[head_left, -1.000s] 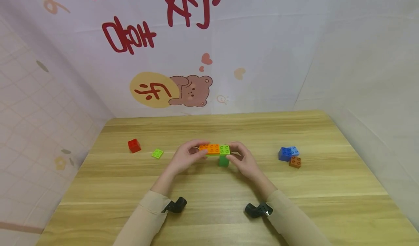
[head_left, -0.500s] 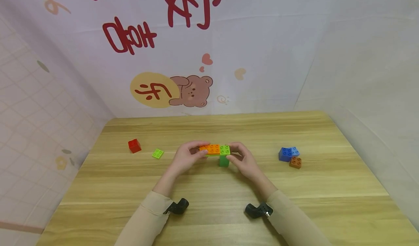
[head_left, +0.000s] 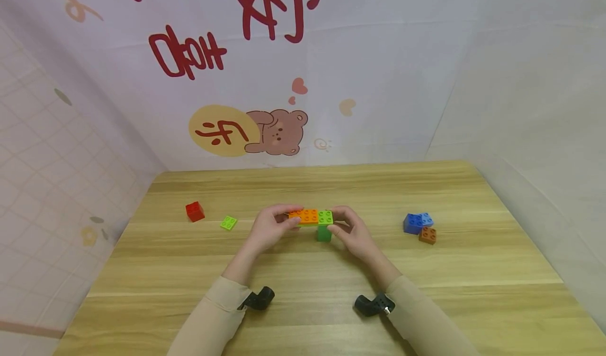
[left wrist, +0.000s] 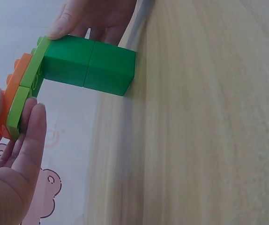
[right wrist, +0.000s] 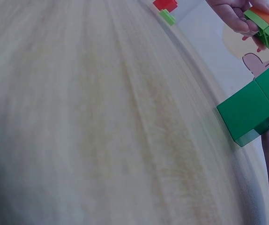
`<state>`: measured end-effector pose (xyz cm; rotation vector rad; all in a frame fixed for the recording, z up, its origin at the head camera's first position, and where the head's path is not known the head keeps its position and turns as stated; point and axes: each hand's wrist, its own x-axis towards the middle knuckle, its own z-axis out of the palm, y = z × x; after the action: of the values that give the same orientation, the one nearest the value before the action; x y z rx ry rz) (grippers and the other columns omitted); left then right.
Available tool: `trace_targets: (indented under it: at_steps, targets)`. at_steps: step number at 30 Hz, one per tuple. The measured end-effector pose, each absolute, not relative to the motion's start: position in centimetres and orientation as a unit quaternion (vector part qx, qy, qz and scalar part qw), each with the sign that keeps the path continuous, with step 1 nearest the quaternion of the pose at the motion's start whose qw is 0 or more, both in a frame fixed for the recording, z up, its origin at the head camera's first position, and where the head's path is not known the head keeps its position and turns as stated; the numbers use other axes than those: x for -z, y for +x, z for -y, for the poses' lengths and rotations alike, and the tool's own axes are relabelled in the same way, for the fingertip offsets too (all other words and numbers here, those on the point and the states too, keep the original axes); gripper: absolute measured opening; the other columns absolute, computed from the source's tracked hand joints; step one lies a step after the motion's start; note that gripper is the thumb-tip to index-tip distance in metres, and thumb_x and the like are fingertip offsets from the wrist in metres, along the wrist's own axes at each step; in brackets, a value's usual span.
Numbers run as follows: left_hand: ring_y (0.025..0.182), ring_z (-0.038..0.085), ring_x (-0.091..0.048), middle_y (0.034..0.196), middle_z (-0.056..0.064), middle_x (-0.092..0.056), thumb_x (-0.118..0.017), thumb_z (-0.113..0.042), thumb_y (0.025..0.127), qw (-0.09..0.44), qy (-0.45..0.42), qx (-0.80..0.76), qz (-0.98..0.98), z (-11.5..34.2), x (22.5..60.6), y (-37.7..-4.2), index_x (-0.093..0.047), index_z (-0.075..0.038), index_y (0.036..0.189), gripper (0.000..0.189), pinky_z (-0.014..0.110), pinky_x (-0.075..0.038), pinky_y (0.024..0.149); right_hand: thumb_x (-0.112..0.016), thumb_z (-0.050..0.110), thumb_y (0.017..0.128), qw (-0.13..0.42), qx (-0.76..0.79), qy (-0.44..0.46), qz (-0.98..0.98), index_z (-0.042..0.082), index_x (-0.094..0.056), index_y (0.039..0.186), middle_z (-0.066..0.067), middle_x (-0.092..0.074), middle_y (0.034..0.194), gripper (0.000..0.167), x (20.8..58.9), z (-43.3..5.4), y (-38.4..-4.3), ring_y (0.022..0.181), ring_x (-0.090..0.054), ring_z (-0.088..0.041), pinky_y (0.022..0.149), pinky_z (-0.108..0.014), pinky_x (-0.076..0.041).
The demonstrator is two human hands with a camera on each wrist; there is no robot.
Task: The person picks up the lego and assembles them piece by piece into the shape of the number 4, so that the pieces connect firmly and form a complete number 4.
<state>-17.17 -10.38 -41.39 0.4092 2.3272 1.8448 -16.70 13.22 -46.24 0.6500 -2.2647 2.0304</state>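
Two dark green toy bricks [left wrist: 90, 63] stand stacked as a column, with a lime plate [head_left: 325, 217] on top. An orange plate [head_left: 309, 216] overlaps it and reaches out to the left, with a second lime plate [left wrist: 16, 110] under its outer end. My left hand [head_left: 268, 227] pinches this outer end, thumb on the orange side and fingers beneath the lime. From the right, my right hand [head_left: 354, 233] grips the column's upper part between thumb and fingers. The far side of the column is hidden in the head view.
On the wooden table [head_left: 303, 303], a red brick [head_left: 194, 211] and a small lime plate [head_left: 229, 223] lie at left. A dark blue brick [head_left: 413, 223], a light blue brick [head_left: 426, 219] and a brown brick [head_left: 428, 235] sit close together at right. A printed cloth hangs behind.
My left forearm has shifted very slightly to the right. Both hands keep their hold on the assembled bricks, which stay in place.
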Motion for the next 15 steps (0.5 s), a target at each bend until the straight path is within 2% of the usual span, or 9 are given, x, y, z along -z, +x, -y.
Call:
trace_targets:
  at_steps: [6,11,15]
  targets:
    - [0.093,0.033,-0.066,0.120,0.026,-0.062,-0.065,0.006,0.092,0.069,0.133,-0.611,-0.777,10.1,39.4,-16.1,-0.064,0.012,0.121,0.030,0.052,-0.055,0.083,-0.063,-0.007,0.093,0.016,-0.651,0.210,0.729,-0.011,-0.054,0.122,-0.026,-0.056,0.123,0.031,46.2,-13.2,-16.6,0.112,-0.054,-0.040,0.096,-0.033,-0.050]
    - [0.093,0.031,-0.066,0.122,0.026,-0.061,-0.065,0.004,0.092,0.073,0.135,-0.614,-0.774,10.5,41.3,-17.0,-0.063,0.011,0.124,0.032,0.054,-0.054,0.084,-0.063,-0.008,0.093,0.018,-0.652,0.211,0.728,-0.011,-0.054,0.121,-0.027,-0.056,0.122,0.030,46.2,-13.2,-16.7,0.112,-0.054,-0.041,0.095,-0.031,-0.051]
    - [0.092,0.029,-0.066,0.124,0.023,-0.061,-0.067,0.000,0.093,0.065,0.144,-0.611,-0.775,10.9,42.9,-17.7,-0.063,0.008,0.126,0.034,0.053,-0.055,0.084,-0.064,-0.007,0.092,0.020,-0.647,0.206,0.734,-0.009,-0.055,0.121,-0.024,-0.057,0.121,0.030,46.3,-13.2,-16.7,0.110,-0.056,-0.035,0.095,-0.036,-0.051]
